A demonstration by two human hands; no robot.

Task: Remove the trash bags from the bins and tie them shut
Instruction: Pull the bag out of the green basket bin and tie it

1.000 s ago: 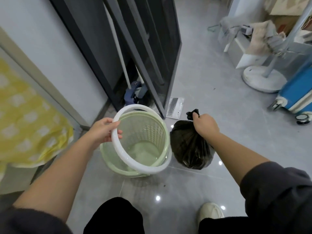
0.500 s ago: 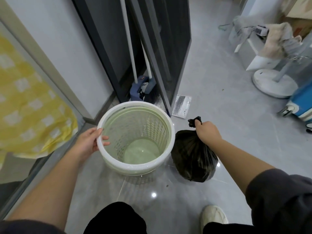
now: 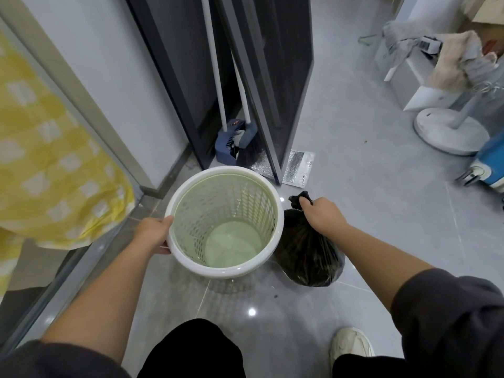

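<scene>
Green lattice bin (image 3: 191, 236), white-rimmed, unlined: gripped at rim by left hand (image 3: 152, 234). Black trash bag (image 3: 308, 257) (knotted neck), beside bin on floor (image 3: 354, 186): clutched by right hand (image 3: 321, 214).

- A pale green bin (image 3: 223, 222) with lattice sides and a broad white rim stands upright on the grey tile floor, no liner inside, its smooth bottom bare.
- A black trash bag (image 3: 308, 255), full and rounded, sits on the floor just right of the bin, touching its side, the neck gathered into a tuft at the top.
</scene>
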